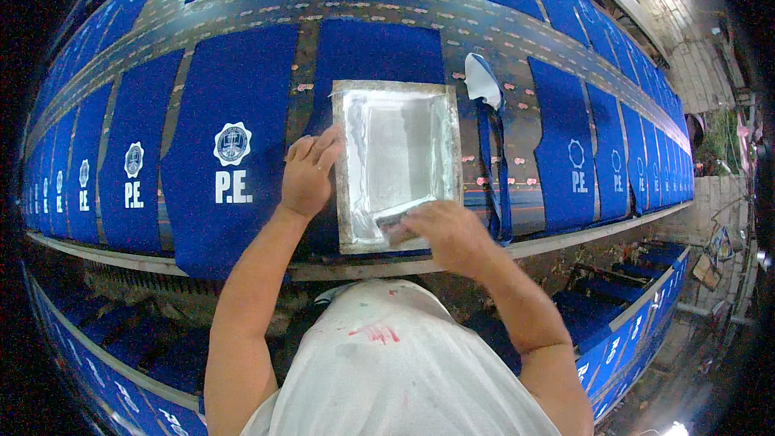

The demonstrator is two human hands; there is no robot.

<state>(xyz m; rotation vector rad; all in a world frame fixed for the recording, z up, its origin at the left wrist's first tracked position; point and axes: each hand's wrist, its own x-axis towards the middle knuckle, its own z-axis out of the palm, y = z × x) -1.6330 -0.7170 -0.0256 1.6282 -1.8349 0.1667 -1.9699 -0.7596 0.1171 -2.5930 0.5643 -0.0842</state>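
Observation:
A rectangular printing screen (397, 89) with a pale, ink-coated frame lies flat on a blue fabric panel (379, 52) in the middle of the long table. My left hand (308, 171) presses on the screen's left frame edge, fingers spread. My right hand (440, 230) grips a squeegee (397, 221) at the near end of the screen, its blade resting in white ink on the mesh. The panel under the screen is mostly hidden.
Rows of blue fabric panels line the table; one to the left (222, 153) bears a white emblem and letters, as do others to the right (565, 145). A folded panel (488, 105) lies beside the screen's right edge. More printed panels hang on racks below (622, 339).

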